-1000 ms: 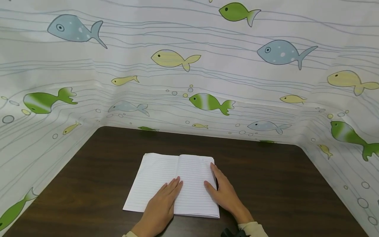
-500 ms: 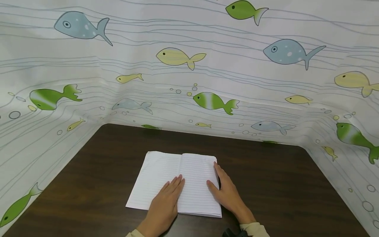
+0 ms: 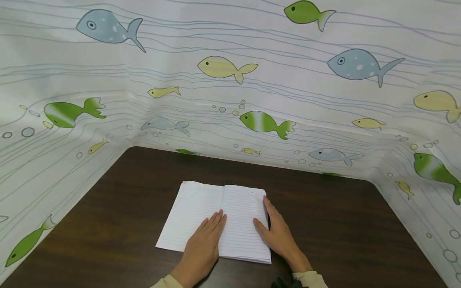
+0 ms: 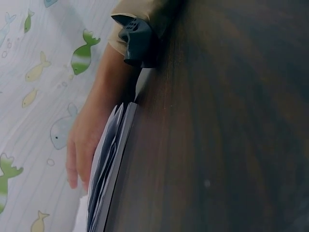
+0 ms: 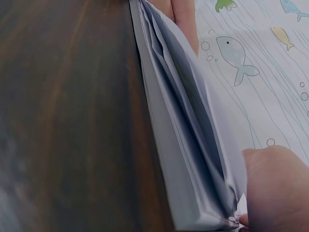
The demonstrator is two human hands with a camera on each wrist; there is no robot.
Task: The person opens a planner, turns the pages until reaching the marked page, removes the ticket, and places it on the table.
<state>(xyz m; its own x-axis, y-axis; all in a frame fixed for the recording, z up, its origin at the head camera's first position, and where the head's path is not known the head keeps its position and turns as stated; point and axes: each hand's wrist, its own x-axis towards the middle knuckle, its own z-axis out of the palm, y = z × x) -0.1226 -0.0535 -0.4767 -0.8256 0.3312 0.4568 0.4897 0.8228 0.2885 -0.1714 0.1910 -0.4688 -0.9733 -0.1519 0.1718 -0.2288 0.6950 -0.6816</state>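
Note:
An open lined notebook [image 3: 201, 200] lies on the dark wooden table. My left hand [image 3: 203, 244] rests flat across its lower middle near the fold, fingers straight and together. My right hand [image 3: 279, 236] is at the notebook's right edge, with the thumb over the right page and the other fingers stretched along that edge. In the right wrist view, the notebook's page edges [image 5: 188, 111] are slightly fanned, and part of a hand [image 5: 275, 188] touches them at the lower right. In the left wrist view, a hand [image 4: 84, 140] lies beyond the notebook's edge [image 4: 113, 159].
The dark wooden table [image 3: 324, 216] spreads around the notebook. A white fish-patterned sheet [image 3: 162, 32] walls it at the back and both sides. A black device [image 3: 286, 283] sits at the right wrist, by the light sleeve [image 3: 309, 279].
The scene has shifted slightly to the right, and the notebook a little upward, as the head camera turned. Both hands keep the same places on the notebook.

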